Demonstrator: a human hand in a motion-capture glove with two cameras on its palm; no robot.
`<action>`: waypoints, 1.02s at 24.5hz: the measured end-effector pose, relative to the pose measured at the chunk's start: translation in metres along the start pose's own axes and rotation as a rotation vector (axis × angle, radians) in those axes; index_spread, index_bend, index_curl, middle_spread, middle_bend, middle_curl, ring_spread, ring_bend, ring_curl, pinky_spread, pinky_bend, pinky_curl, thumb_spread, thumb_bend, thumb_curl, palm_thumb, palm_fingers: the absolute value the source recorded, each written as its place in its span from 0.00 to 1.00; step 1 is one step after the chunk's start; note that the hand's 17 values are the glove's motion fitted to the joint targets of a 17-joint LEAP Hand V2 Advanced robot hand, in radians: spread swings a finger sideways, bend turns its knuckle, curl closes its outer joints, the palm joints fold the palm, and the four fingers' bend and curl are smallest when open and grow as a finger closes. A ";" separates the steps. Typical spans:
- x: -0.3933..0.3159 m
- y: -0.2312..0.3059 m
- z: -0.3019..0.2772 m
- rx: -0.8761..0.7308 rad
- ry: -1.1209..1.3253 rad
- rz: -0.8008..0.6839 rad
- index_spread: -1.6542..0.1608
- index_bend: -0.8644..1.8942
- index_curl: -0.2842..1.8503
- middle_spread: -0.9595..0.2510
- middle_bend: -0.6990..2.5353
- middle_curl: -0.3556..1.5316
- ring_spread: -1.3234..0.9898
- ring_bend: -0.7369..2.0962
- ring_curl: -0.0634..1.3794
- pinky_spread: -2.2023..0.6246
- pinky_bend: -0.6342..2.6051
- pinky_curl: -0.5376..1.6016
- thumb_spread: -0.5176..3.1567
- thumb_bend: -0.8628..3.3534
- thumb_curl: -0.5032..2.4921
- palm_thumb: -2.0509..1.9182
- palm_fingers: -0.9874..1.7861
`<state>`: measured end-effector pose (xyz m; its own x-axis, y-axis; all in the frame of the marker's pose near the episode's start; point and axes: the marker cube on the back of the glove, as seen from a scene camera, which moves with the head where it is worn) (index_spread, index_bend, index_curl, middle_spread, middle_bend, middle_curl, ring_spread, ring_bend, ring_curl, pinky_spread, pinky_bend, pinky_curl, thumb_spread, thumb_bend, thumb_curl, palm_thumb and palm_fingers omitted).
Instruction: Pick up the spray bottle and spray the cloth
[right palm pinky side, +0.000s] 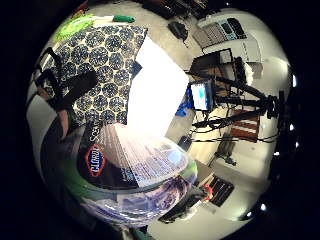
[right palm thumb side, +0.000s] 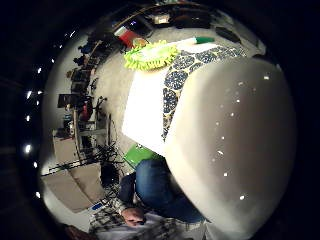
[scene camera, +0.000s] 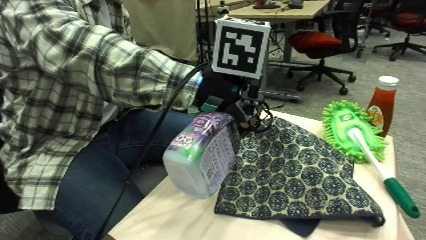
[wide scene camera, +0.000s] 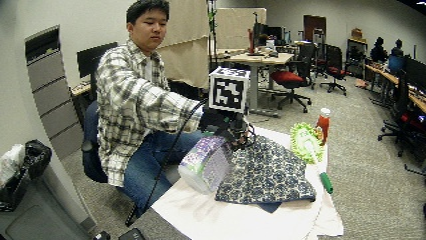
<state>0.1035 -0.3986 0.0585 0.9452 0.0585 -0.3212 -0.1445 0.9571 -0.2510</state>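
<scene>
Your gloved right hand is curled around the neck of the spray bottle, gripping it at the top so the heavy body hangs below your palm, tilted with its base swung back toward your lap and clear of the tabletop. Whether a finger sits on the trigger you cannot tell from here, since the nozzle end is hidden behind the glove. That grip makes sense for the job: holding at the neck puts the spray head on the side facing away from you, toward the patterned cloth, which lies flat on the tabletop just beyond and below your hand, its near edge right beside the bottle's body. The palm views agree, with the bottle's label and pale shoulder filling the space close against your palm and the cloth spread behind it. The pickup looks done, and the spraying itself looks like the step in hand; the bottle probably wants its nozzle angled down at the cloth's middle so the mist lands on fabric and not on the white sheet under it. Farther out past the cloth, well apart from your hand, a green microfibre duster lies with its handle trailing along the far edge, and a ketchup bottle stands behind it.
</scene>
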 end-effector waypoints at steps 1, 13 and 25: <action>-0.001 0.000 0.002 -0.007 0.023 -0.005 0.77 0.43 0.40 0.65 0.38 0.47 0.48 0.49 0.39 0.71 0.29 0.45 0.15 0.20 0.42 0.78 0.84; -0.018 -0.001 0.018 -0.074 0.178 -0.082 0.77 0.43 0.40 0.65 0.38 0.46 0.48 0.49 0.39 0.71 0.29 0.45 0.15 0.20 0.42 0.78 0.84; -0.030 -0.003 0.025 -0.087 0.278 -0.095 0.77 0.44 0.40 0.65 0.38 0.46 0.48 0.49 0.38 0.71 0.29 0.45 0.15 0.20 0.42 0.77 0.84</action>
<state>0.0826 -0.3958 0.0922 0.8412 -0.1213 -0.5269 -0.0954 0.9259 -0.3656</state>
